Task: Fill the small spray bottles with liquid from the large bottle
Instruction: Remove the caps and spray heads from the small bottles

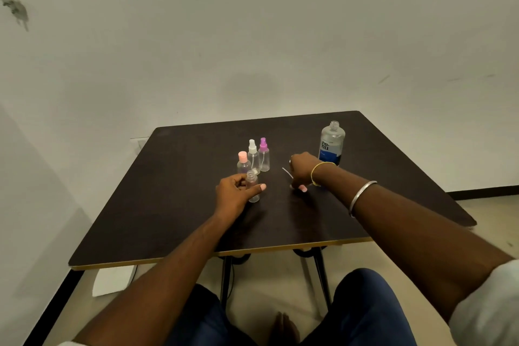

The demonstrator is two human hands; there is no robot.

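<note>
My left hand (234,194) grips a small clear spray bottle (252,187) that stands upright on the dark table (174,205) with its top off. My right hand (302,170) rests to its right, closed on that bottle's pump top; the thin dip tube (287,172) sticks out to the left and a pink cap tip shows below the fingers. Behind stand three capped small bottles: one with a pink cap (243,163), one white (253,156), one purple (263,154). The large clear bottle (331,143) with a blue label stands uncapped behind my right hand.
The table's far edge meets a white wall. Its near edge (219,254) lies above my knees. A white object (112,279) sits on the floor under the table's left side.
</note>
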